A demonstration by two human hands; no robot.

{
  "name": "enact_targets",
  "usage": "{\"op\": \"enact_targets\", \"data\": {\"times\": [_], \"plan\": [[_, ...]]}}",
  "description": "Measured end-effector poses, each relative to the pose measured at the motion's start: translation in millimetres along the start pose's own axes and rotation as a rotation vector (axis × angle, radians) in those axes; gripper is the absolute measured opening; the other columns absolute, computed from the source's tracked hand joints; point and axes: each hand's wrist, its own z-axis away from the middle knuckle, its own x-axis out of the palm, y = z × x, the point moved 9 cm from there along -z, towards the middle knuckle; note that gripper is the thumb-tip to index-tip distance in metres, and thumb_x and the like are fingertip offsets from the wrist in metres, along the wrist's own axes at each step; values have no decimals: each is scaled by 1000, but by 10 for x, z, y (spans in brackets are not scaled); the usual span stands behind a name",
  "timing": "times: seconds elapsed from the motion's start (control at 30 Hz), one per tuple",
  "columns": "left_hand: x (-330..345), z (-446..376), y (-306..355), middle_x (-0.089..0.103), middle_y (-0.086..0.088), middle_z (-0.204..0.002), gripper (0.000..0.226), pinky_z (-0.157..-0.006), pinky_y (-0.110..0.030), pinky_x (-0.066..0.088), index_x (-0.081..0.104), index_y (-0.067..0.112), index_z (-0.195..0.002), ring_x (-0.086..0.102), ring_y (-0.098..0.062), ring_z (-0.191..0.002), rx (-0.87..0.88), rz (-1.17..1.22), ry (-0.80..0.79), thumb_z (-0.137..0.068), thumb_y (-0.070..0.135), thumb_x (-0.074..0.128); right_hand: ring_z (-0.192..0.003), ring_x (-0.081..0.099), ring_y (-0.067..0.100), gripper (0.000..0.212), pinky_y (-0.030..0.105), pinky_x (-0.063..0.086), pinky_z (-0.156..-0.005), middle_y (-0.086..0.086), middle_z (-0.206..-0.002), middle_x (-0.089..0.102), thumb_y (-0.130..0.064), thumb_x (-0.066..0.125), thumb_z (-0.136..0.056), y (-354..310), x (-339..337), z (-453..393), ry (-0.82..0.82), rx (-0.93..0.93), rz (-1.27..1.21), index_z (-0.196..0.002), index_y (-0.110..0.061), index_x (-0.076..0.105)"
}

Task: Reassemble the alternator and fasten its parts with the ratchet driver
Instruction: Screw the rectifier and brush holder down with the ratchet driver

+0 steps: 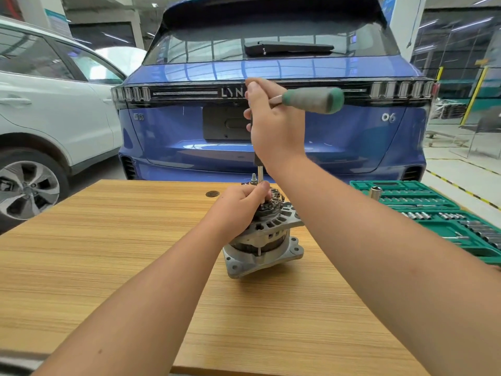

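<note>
A grey metal alternator [267, 245] stands upright on the wooden table [108, 240], rear end up. My right hand [273, 123] grips the ratchet driver [311, 100] high above it; the green handle sticks out to the right and a thin steel shaft runs straight down to the alternator's top. My left hand [240, 206] rests on the alternator's top and pinches the lower end of the shaft between thumb and fingers. The shaft's tip and the fastener under it are hidden by my left hand.
A green socket set case [433, 213] lies open at the table's right edge, with several sockets and one socket standing upright [375, 191]. A blue car [271, 77] is parked just behind the table and a white car [54, 104] at the left.
</note>
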Motion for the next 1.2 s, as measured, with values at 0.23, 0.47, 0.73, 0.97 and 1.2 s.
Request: {"op": "enact_targets", "data": {"times": [0.23,0.47,0.73,0.97,1.2], "plan": [[28,-4,-14,68,11,-123,54,-88,-33,39,75,41,-104,56,-11,-116,-3,54,-41,-104,67,27,-84,50,17,24,39,46,-75,-6,-96,48,-27,50,-103,-122,40,-117,-257,-226,691,-101,-14,70],[32,-9,-64,66,14,-126,50,-100,-38,41,70,44,-105,54,-10,-123,-6,120,-34,-105,64,24,-89,45,17,48,36,32,-73,-7,-99,48,-62,24,-103,-237,425,-81,-521,-303,1080,-98,-29,59],[29,-13,-68,56,37,-103,39,-75,-20,35,70,44,-107,48,13,-101,15,25,-14,-106,58,34,-62,42,19,35,31,25,-52,0,-77,44,-34,39,-105,-141,446,-411,-529,-107,1284,-73,-21,39],[7,-34,-48,57,35,-96,35,-73,-21,36,69,45,-102,49,13,-97,45,-20,45,-107,56,36,-60,43,19,45,32,28,-51,3,-71,48,-44,38,-107,43,200,-509,-507,20,1143,-71,-17,41],[-4,-38,-54,62,34,-95,41,-71,-23,37,74,39,-109,54,10,-95,37,-17,64,-105,59,38,-59,44,20,50,33,24,-50,3,-66,47,-47,35,-107,-101,391,-351,-574,-127,1123,-67,-17,41]]}}
